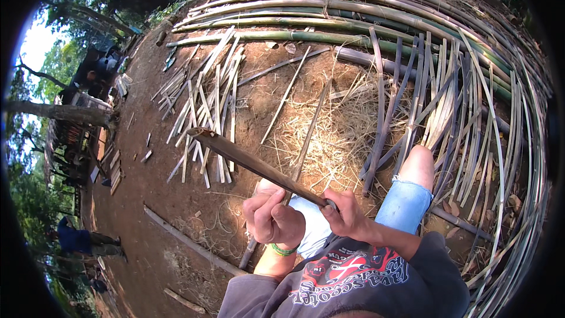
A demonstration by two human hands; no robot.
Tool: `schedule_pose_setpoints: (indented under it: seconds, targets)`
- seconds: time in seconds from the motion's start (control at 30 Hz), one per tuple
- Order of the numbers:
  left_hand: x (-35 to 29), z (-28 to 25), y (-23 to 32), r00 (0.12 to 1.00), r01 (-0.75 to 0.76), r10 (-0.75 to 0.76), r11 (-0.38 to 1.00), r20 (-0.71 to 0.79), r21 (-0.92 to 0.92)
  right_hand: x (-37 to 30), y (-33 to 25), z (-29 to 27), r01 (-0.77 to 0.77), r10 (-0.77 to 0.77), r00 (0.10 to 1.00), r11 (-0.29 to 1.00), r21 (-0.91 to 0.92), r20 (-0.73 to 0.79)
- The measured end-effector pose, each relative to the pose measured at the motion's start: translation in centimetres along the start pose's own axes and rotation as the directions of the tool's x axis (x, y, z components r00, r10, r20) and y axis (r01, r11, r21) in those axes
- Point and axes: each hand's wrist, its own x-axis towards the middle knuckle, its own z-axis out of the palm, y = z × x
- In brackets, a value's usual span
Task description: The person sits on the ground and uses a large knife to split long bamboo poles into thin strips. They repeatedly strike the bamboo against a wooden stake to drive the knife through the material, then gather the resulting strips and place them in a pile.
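One brown stick (247, 158) slants up and left from the frame's centre; your right hand (346, 217) closes its fingers round the lower end; your left hand's (274, 218) fingers curl beside it, gripping what I cannot tell.

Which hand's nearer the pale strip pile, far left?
Left. The left hand is below and right of the pale strip pile in view, beside the dark stick; the right hand is farther right, at the stick's lower end.
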Motion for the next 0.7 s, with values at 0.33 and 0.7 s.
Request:
schedule_pose_setpoints:
  seconds: [0.33,0.7]
  targets:
    - [0.0,1.1,-0.5,0.996,0.081,-0.082,0.993,-0.015,-0.084,1.0,0.8,-0.1,-0.024,0.022,1.0,0.998,-0.062,-0.022]
    - [0.3,1.7,-0.3,0.978,0.189,-0.201,0.97,-0.063,-0.151,2.3,4.0,-1.3,-0.174,0.164,0.984,0.973,-0.155,-0.07]
